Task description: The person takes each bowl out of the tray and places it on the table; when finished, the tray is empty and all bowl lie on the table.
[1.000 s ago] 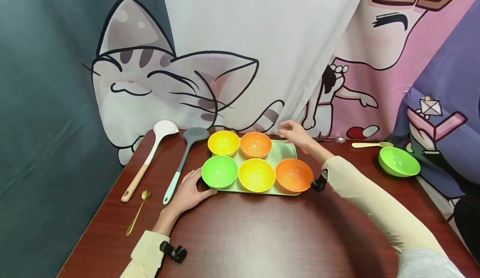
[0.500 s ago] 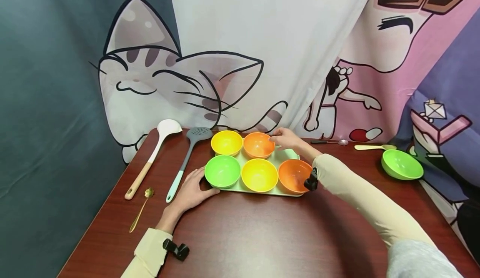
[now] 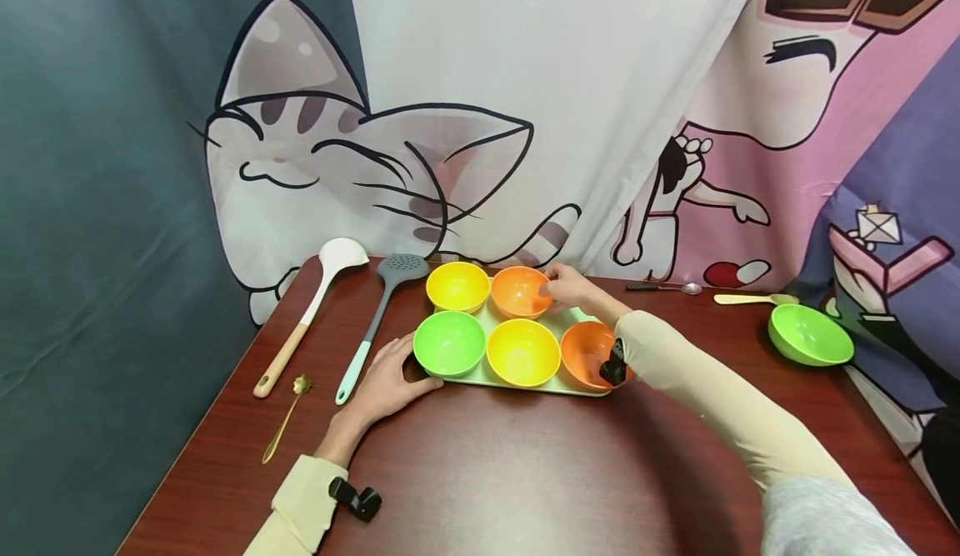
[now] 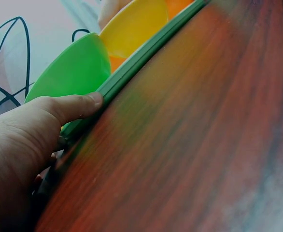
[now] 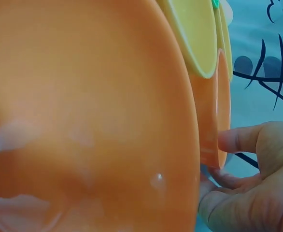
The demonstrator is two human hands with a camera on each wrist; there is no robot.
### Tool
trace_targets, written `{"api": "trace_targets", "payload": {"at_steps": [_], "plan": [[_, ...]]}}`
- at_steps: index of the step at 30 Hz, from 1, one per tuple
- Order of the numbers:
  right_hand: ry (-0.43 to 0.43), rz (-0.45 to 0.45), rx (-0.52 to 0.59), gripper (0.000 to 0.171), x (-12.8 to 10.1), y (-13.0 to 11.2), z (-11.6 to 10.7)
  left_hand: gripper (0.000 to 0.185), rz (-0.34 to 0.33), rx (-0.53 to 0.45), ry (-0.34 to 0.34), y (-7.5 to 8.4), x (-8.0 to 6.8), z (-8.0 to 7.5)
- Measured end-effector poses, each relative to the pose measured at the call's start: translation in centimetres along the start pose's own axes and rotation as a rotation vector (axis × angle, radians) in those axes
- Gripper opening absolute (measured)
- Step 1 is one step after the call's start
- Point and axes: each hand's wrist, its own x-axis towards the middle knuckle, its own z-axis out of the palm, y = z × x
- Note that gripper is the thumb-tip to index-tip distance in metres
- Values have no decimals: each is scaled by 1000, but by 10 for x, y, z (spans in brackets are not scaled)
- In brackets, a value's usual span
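A pale green tray (image 3: pixel 570 385) carries several bowls in two rows. In the front row sit a green bowl (image 3: pixel 449 343), a yellow bowl (image 3: pixel 523 353) and an orange bowl (image 3: pixel 588 356); behind them are another yellow bowl (image 3: pixel 458 287) and another orange bowl (image 3: pixel 519 292). My left hand (image 3: pixel 387 381) grips the tray's front left corner, its thumb on the rim in the left wrist view. With thumb inside and fingers outside, my right hand (image 3: pixel 573 287) pinches the right rim of the back orange bowl (image 5: pixel 223 108). My right wrist partly covers the front orange bowl.
Left of the tray lie a white ladle (image 3: pixel 311 314), a grey slotted turner (image 3: pixel 378 323) and a small gold spoon (image 3: pixel 283 423). To the right are a small dark-handled spoon (image 3: pixel 667 288), a pale yellow spoon (image 3: pixel 753 298) and a green bowl (image 3: pixel 810 335). A printed curtain (image 3: pixel 480 172) hangs behind.
My right hand has moved left from beside the back orange bowl to its right rim and now pinches it. My left hand stays at the tray corner. The head view has shifted slightly.
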Motion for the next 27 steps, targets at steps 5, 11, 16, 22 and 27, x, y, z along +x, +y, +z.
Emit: {"api": "trace_targets", "payload": {"at_steps": [5,11,16,22,27], "plan": [[11,18,26,30,1,1,4,84,-6,0,-2,1,0,0],[29,56,77,29,4,3,8,85,-6,0,-4,1,0,-1],[40,48,127,37,4,3,6,84,0,-3,3,1,0,0],[60,35,182,39,-2,4,-1,84,7,-1,7,1,0,0],[93,18,222,39,-7,5,-7,84,14,0,12,1,-1,1]]}}
